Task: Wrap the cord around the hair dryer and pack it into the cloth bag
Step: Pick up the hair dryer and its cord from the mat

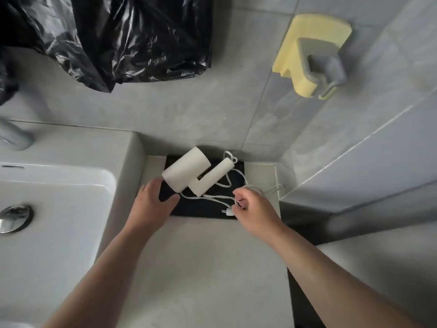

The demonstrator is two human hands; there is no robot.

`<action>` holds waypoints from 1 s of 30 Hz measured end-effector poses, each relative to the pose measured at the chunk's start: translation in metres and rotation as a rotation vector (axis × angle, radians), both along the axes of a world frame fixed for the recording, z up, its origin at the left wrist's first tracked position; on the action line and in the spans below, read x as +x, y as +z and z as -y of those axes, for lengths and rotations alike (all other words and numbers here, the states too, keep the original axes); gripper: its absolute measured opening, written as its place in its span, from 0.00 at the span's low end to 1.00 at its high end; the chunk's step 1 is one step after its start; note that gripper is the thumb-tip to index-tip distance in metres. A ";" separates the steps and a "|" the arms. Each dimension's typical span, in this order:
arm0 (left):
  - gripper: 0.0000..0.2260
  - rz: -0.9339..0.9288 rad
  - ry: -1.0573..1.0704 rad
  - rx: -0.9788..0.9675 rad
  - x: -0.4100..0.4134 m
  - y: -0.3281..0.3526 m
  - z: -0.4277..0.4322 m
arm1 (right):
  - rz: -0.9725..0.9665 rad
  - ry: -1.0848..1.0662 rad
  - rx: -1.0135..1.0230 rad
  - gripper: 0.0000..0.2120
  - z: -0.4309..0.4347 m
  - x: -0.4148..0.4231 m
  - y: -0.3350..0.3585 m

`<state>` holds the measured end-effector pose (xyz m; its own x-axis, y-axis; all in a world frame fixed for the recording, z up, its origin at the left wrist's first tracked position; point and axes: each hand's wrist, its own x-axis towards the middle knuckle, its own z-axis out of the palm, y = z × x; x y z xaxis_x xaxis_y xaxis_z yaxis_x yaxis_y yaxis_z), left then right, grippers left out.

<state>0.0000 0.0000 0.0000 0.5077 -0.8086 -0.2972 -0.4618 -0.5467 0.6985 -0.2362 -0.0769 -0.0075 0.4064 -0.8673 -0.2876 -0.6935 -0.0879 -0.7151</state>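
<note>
Two hands work: the left grip (155,200) hangs released, touching the hair dryer (191,174) just beyond on the cloth bag (203,207); the right grip (250,204) pinches the cord (212,197) near its plug (228,212).

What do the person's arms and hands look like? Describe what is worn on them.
Nothing is worn. Both forearms are bare right down to the frame's lower edge, with no sleeve in view. The left hand and right hand have no gloves, and no watch, bracelet or ring can be seen. No markings are visible.
</note>
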 end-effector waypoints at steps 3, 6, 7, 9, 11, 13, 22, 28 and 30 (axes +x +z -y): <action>0.32 0.069 -0.026 0.041 0.010 -0.011 0.022 | -0.041 -0.020 0.010 0.19 0.018 0.016 -0.006; 0.35 0.072 -0.063 0.108 0.018 -0.023 0.040 | -0.084 -0.042 0.031 0.21 0.034 0.033 -0.012; 0.36 0.074 -0.081 0.119 0.021 -0.028 0.044 | -0.099 -0.053 0.033 0.21 0.039 0.037 -0.015; 0.36 0.063 -0.100 0.133 0.024 -0.035 0.049 | -0.128 -0.090 0.020 0.18 0.046 0.043 -0.017; 0.37 0.034 -0.098 0.142 0.025 -0.041 0.053 | -0.149 -0.151 0.020 0.15 0.051 0.048 -0.020; 0.38 0.028 -0.105 0.148 0.026 -0.044 0.056 | -0.131 -0.193 0.070 0.11 0.055 0.053 -0.023; 0.31 0.044 -0.040 -0.019 0.022 -0.026 0.049 | 0.147 -0.465 0.292 0.13 0.058 0.063 -0.003; 0.33 -0.033 0.031 -0.277 0.014 0.023 0.027 | 0.199 -0.390 0.249 0.10 0.041 0.051 0.040; 0.34 -0.048 0.041 -0.313 0.011 0.044 0.017 | 0.024 -0.261 0.024 0.11 0.031 0.041 0.054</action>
<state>0.0109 -0.0169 0.0444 0.5330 -0.8439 -0.0613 -0.4062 -0.3188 0.8564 -0.1949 -0.1078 0.0466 0.1770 -0.9365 -0.3026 -0.6731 0.1091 -0.7315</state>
